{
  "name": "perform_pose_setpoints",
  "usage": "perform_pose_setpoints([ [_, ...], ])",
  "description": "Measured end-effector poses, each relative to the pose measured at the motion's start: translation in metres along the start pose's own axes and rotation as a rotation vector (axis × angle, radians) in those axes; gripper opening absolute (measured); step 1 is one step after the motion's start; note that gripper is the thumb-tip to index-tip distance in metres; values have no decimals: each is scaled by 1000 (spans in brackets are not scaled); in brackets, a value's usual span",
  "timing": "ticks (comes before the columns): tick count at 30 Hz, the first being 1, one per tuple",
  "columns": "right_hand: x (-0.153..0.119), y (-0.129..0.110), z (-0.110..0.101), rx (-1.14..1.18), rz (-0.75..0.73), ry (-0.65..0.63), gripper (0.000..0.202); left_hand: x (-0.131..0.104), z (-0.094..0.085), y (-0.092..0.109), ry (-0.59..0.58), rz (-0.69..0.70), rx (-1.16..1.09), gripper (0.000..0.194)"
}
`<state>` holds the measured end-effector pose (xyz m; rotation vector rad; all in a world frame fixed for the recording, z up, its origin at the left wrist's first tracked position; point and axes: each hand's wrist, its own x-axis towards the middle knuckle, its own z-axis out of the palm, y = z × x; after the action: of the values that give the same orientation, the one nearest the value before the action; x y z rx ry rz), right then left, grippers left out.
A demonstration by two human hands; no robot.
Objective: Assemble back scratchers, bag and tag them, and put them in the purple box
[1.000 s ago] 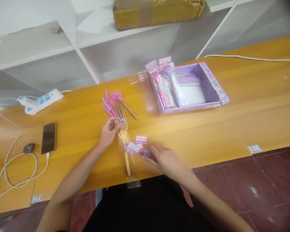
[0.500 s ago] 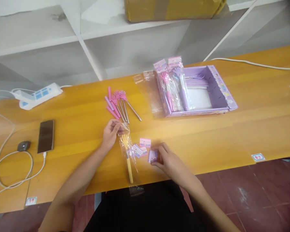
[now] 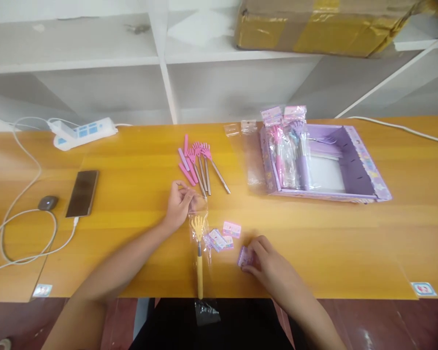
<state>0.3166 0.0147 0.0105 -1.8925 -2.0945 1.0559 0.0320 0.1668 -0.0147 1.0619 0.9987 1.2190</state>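
My left hand [image 3: 180,203] pinches the top of a clear plastic bag [image 3: 198,206] near the table's front. Inside the bag lies a yellow back scratcher [image 3: 199,267], its claw end towards the top. Closed on a purple card [image 3: 244,256] is my right hand [image 3: 263,256], to the right of the bag. Between bag and hand lie several printed cards [image 3: 231,229], some overlapping. Several pink-clawed scratchers with metal rods [image 3: 218,176] rest beyond my left hand, beside pink and purple handle tubes [image 3: 186,145].
A purple display box [image 3: 365,163] at the right holds bagged scratchers [image 3: 302,160]; clear bags [image 3: 253,160] lie beside it. At the left are a charging phone [image 3: 82,193], a cable and a power strip [image 3: 85,133]. A taped carton [image 3: 324,29] sits on the shelf behind.
The view has shifted, so everything appears displaced in the picture. Both hands keep their grips, and the purple card in my right hand is now tilted.
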Motion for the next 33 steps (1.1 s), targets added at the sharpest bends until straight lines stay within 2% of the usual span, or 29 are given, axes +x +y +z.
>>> perform_pose_setpoints([
  [3, -2, -2, 2, -3, 51, 38, 29, 0, 0, -2, -24, 61, -19, 50],
  [6, 0, -1, 2, 15, 63, 46, 40, 0, 0, -3, -42, 63, -22, 48],
  [10, 4, 2, 0, 36, 66, -37, 22, -2, -1, -3, -66, 5, 23, 43],
  [13, 5, 0, -7, 62, -14, -83, 5, -4, -3, -3, -79, 4, 71, 41],
  [17, 13, -13, -37, 164, -177, -89, 30, -5, -4, -4, -95, -3, 139, 36],
  [20, 37, -31, -58, 280, -277, 46, 37, -5, -4, -3, -92, 16, 177, 34],
  [22, 66, -42, -61, 336, -343, 166, 37, -6, -4, -2, -99, 40, 190, 34],
  [25, 121, -53, -45, 429, -442, 321, 36, -7, -2, 1, -108, 52, 193, 35],
  [28, 167, -56, -19, 538, -541, 384, 40, -8, -2, 4, -107, 66, 183, 36],
  [30, 183, -54, -5, 573, -574, 422, 40, -8, -2, 4, -117, 79, 173, 37],
  [33, 187, -46, 3, 582, -578, 448, 38, -8, -4, 3, -147, 61, 146, 38],
])
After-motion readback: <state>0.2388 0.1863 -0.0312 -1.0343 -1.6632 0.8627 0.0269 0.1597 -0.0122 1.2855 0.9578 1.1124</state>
